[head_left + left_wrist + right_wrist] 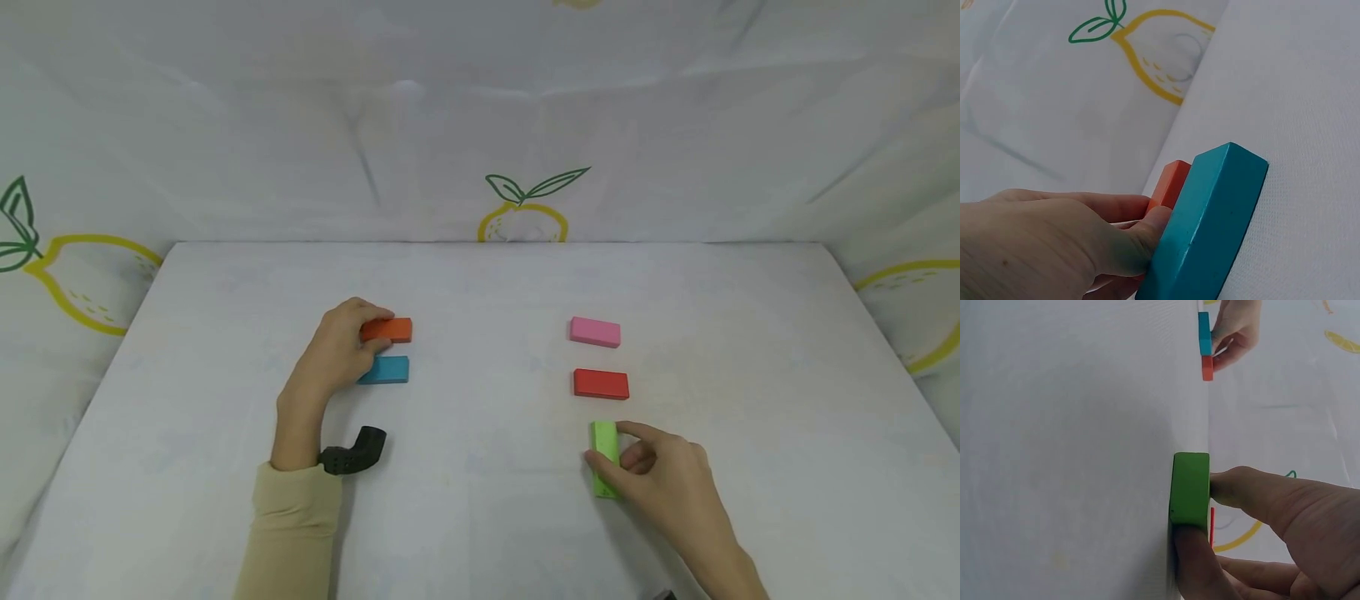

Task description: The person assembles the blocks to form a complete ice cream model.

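My left hand [335, 350] pinches an orange block [395, 330] between thumb and fingers, at the left of the table. Just nearer to me lies a blue block [388, 370], partly behind the thumb; in the left wrist view the blue block [1210, 219] hides much of the orange block [1171, 184]. On the right, my right hand [671, 475] holds a light green block [605, 442] by thumb and fingertips, its long side pointing toward me. The right wrist view shows the green block [1190, 487] with fingers on two sides of it.
Beyond the green block lie a red block [602, 384] and, farther off, a pink block [595, 332], both crosswise. A black wrist camera [352, 452] sticks out from the left wrist. White cloth [450, 150] with lemon drawings hangs behind the white table [480, 517].
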Action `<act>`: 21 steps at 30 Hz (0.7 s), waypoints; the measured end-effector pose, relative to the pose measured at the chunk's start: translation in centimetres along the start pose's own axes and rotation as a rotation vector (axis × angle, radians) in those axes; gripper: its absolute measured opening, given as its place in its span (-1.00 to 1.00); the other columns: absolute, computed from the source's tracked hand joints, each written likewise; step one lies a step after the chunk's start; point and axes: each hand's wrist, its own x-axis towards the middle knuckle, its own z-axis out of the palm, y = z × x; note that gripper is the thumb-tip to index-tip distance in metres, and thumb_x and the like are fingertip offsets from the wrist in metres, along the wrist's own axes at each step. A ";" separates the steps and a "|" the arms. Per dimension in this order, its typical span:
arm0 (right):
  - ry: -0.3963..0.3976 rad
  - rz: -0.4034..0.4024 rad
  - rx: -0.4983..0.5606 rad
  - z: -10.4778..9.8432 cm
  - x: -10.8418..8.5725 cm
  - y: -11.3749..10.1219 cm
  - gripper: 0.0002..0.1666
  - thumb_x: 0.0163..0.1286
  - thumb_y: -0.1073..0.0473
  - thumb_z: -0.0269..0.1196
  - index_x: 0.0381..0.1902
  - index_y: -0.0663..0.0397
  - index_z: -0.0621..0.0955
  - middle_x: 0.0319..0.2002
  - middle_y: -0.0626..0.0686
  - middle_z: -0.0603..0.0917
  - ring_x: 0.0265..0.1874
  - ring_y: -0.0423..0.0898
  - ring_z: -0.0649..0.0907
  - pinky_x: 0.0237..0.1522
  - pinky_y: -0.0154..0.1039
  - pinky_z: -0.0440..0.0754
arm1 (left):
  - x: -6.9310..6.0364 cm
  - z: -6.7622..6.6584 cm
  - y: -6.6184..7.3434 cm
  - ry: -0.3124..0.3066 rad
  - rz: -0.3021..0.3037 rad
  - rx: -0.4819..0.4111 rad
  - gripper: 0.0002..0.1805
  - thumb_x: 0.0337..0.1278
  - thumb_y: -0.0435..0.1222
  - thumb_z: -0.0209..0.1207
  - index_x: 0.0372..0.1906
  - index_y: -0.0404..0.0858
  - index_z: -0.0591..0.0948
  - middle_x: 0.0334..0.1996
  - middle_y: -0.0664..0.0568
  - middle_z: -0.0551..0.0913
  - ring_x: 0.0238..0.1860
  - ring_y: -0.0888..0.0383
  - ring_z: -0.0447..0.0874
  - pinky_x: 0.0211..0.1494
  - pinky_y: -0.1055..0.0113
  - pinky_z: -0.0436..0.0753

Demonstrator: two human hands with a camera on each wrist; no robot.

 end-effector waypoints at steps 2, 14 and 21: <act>0.000 0.002 -0.002 0.0 0.0 0.0 -0.31 0.14 -0.08 0.55 0.13 0.20 0.69 -0.46 -0.06 0.72 -0.45 -0.29 0.66 -0.34 -0.43 0.60 | 0.0 0.0 0.0 0.001 -0.006 0.001 -0.59 0.30 -0.45 0.26 0.23 -0.41 0.61 0.18 -0.33 0.60 0.19 -0.25 0.55 0.33 -0.13 0.56; 0.013 -0.023 0.010 0.3 0.0 -0.4 -0.34 0.12 -0.02 0.56 0.12 0.22 0.70 -0.48 -0.07 0.72 -0.48 -0.30 0.66 -0.36 -0.45 0.61 | 0.2 0.3 0.1 0.021 0.004 0.000 -0.61 0.31 -0.46 0.24 0.21 -0.44 0.61 0.20 -0.34 0.59 0.21 -0.27 0.54 0.35 -0.14 0.54; -0.010 -0.017 0.008 0.5 0.2 -1.1 -0.34 0.12 -0.01 0.57 0.13 0.20 0.70 -0.49 -0.06 0.71 -0.48 -0.26 0.64 -0.40 -0.44 0.58 | 0.3 0.4 0.2 0.041 0.018 0.003 -0.61 0.29 -0.47 0.25 0.20 -0.45 0.61 0.18 -0.34 0.60 0.20 -0.26 0.54 0.35 -0.14 0.54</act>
